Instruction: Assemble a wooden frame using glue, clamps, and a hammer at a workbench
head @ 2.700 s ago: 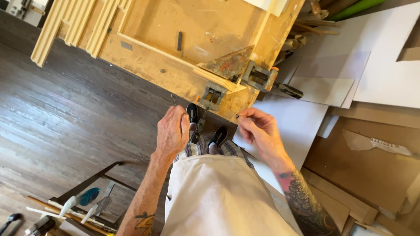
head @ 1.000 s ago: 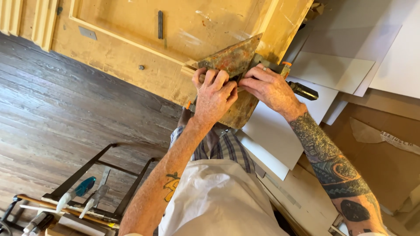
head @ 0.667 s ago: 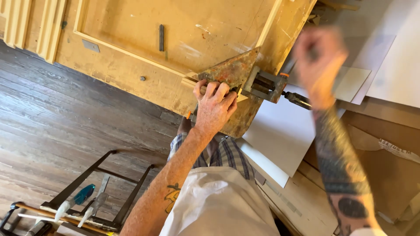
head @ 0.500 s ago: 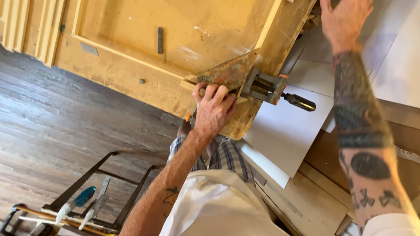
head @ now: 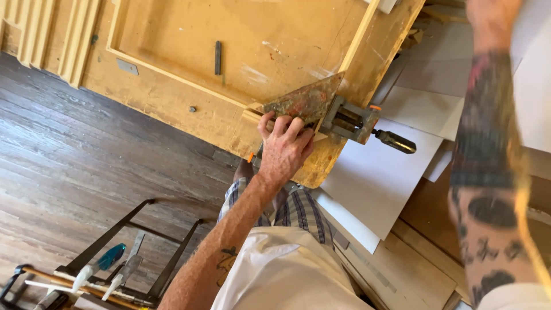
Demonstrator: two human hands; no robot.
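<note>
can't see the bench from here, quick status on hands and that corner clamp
Left hand gripping the rusty triangular plate at the wooden frame corner. Right hand raised, mostly out of frame. Corner clamp on the frame corner, nothing blocking.

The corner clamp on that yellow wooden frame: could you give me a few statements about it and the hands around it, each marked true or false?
1. The left hand has its fingers on the rusty corner clamp. True.
2. The right hand grips the clamp's dark handle. False: it is raised near the top edge of the view, away from the handle.
3. The clamp sits at a corner of the yellow wooden frame. True.
4. The floor is white tile. False: it is dark wooden boards.
5. White sheets lie beside the frame. True.
</note>
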